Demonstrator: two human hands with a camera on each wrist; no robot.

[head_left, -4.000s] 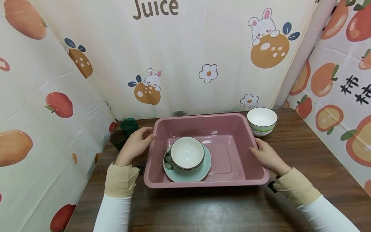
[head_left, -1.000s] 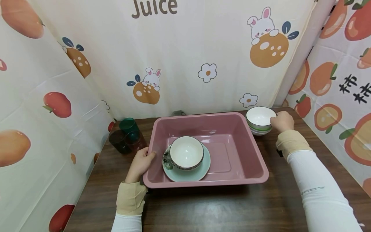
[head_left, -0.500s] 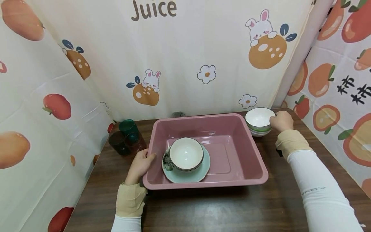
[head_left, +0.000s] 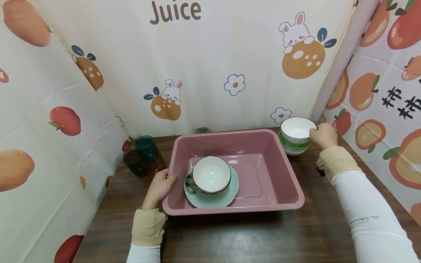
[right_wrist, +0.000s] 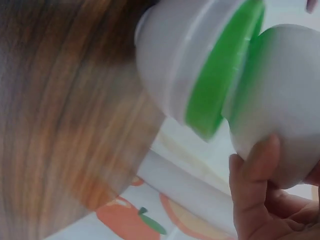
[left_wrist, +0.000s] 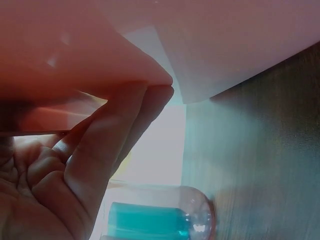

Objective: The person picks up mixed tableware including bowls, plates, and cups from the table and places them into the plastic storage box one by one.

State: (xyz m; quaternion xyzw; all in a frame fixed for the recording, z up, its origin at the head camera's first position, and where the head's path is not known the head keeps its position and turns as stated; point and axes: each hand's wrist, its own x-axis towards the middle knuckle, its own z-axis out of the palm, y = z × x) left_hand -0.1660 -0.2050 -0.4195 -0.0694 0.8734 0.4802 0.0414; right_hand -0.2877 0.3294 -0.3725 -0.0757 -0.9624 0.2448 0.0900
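My right hand [head_left: 323, 135] pinches the rim of a white bowl [head_left: 297, 128] with a dark edge. The bowl is raised and tilted over the green-banded bowl stack [head_left: 292, 147]; in the right wrist view a gap parts the held bowl [right_wrist: 285, 95] from the green-banded bowl [right_wrist: 212, 80]. My left hand [head_left: 161, 185] grips the left side of a pink basin [head_left: 268, 208], thumb over the rim and fingers [left_wrist: 117, 130] against the outer wall. Inside the basin a white bowl [head_left: 212, 175] rests on a pale blue plate [head_left: 230, 195] with a dark leafy pattern.
Several tinted cups stand left of the basin, among them a green cup [head_left: 144, 142] and a dark cup [head_left: 133, 162]. The brown wooden table [head_left: 230, 237] meets a fruit-printed curtain [head_left: 213, 98] at the back and sides.
My right hand has left the basin's right side, taken the top bowl by its rim and raised it off the stack. My left hand has moved lower and taken hold of the basin's rim.
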